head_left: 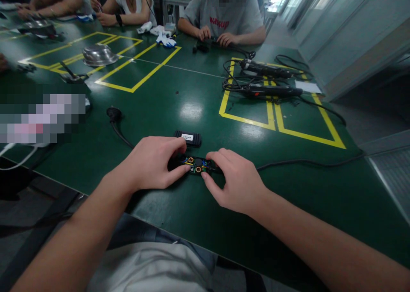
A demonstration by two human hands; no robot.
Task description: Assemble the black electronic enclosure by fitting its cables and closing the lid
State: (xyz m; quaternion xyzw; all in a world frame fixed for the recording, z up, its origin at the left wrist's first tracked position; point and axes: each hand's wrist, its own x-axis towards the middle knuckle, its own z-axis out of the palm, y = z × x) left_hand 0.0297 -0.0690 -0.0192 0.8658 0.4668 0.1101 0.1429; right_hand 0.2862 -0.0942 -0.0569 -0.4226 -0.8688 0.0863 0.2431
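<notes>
Between my hands a small circuit board with copper coils (196,164) sits in a black casing on the green table. My left hand (156,161) grips the casing's left end between thumb and fingers. At the right end, the thumb and fingers of my right hand (235,178) close on the casing's edges, beside where a black cable meets it. Just beyond lies a ribbed black cover (188,138) with a white label, near my left fingertips. A black power plug (114,114) on a cord rests to the left, its cord running toward my left hand.
Two black corded electric screwdrivers (272,90) lie at the right within yellow tape (246,120). A metal bowl (100,54) and white-blue gloves (166,39) are farther back. Several people sit across the table (153,104); one person's hands (216,36) hold a dark item. A black cable (307,163) crosses rightward.
</notes>
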